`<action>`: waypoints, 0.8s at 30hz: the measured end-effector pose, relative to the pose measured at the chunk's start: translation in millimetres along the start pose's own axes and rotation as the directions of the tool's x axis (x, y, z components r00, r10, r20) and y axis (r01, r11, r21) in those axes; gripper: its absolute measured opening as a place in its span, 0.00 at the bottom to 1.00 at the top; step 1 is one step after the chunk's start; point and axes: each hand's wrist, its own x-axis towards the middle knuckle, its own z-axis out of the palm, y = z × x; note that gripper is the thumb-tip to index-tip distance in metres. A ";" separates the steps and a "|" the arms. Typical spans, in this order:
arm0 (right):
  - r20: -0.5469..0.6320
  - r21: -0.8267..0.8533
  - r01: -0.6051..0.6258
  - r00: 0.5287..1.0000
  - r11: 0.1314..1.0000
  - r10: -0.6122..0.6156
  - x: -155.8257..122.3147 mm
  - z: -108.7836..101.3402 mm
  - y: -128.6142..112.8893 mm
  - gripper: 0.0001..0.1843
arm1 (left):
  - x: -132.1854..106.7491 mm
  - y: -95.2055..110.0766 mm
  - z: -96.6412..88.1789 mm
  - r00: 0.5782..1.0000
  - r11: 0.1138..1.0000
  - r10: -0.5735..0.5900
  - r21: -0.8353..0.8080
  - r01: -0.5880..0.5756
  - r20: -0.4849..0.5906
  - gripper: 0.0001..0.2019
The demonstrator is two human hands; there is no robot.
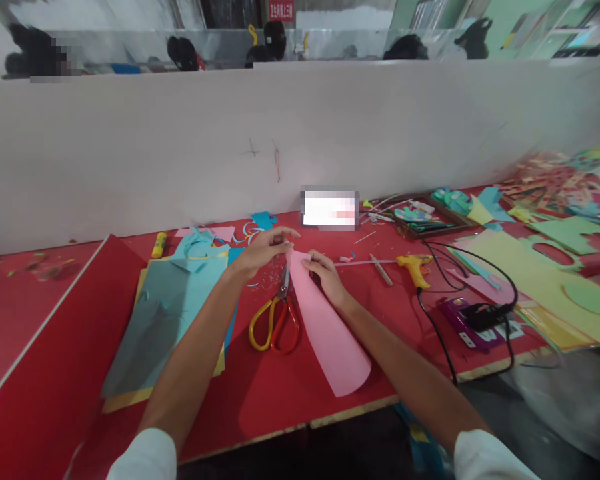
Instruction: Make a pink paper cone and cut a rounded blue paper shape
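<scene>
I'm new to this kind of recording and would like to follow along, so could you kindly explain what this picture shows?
There is no robot here: a person works with two bare hands, and a camera worn on the head looks forward and down at them. The left hand and right hand hold the narrow end of a curled pink paper in their fingers. On the red table, scissors lie just left of it. Further left are stacked coloured sheets and a yellow glue stick. To the right are a yellow glue gun and a purple power strip with a black plug.
</scene>
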 end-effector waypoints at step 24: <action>0.083 0.209 -0.189 0.981 0.959 0.176 -4.3 2.8 -0.7 0.25 | 1.8 -1.3 -6.9 0.996 0.998 0.069 0.005 -0.069 -0.051 0.14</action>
